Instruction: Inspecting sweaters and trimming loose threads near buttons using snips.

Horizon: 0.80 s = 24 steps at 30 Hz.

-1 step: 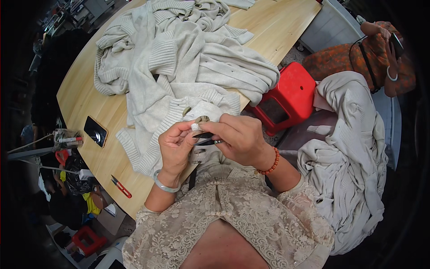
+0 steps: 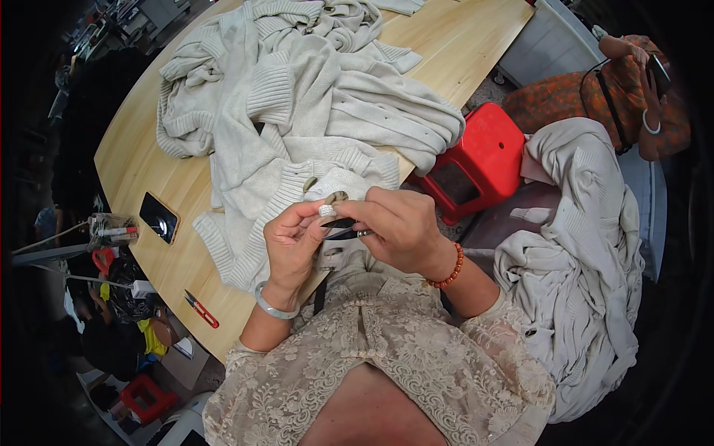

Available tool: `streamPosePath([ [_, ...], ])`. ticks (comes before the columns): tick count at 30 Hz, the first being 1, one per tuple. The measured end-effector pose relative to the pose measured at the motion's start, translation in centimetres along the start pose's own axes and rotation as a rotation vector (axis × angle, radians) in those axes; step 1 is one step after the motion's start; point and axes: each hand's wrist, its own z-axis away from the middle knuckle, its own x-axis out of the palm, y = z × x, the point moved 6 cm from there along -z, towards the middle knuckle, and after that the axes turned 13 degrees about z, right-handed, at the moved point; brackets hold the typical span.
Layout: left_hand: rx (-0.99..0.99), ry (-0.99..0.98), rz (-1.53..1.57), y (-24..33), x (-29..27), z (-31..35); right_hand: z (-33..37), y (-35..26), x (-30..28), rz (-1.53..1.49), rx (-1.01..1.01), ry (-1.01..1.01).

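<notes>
Head view: from here, left hand (image 2: 288, 241) pinches a small white knit bit (image 2: 327, 211), thumb against fingers. Right-hand (image 2: 401, 229) fingers curl tight round a black two-pronged tool (image 2: 341, 223), tips apart. Cream knit garment (image 2: 236, 249) just past them on table (image 2: 178, 260); heaped knits (image 2: 297, 89) and red stool (image 2: 491, 145) beyond.
</notes>
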Motion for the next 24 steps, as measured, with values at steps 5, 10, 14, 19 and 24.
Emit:
streamPosePath([
  [5,-0.013,0.115,-0.015,-0.3,-1.1,0.0,0.8,0.8,0.9,-0.428,0.148,-0.317],
  [10,0.002,0.129,0.044,0.2,-0.9,-0.4,2.5,-1.1,0.7,-0.843,0.094,-0.739],
  [14,-0.009,0.118,0.128,-0.2,-0.8,-0.4,0.5,0.7,-0.9,-0.317,0.211,-0.264],
  [19,-0.026,0.098,0.156,-0.3,-0.6,-0.2,-0.1,-0.5,-1.0,-0.057,0.111,-0.098],
  [24,-0.014,0.061,0.066,-0.9,-0.4,0.1,0.6,-0.7,0.8,0.153,0.024,-0.020],
])
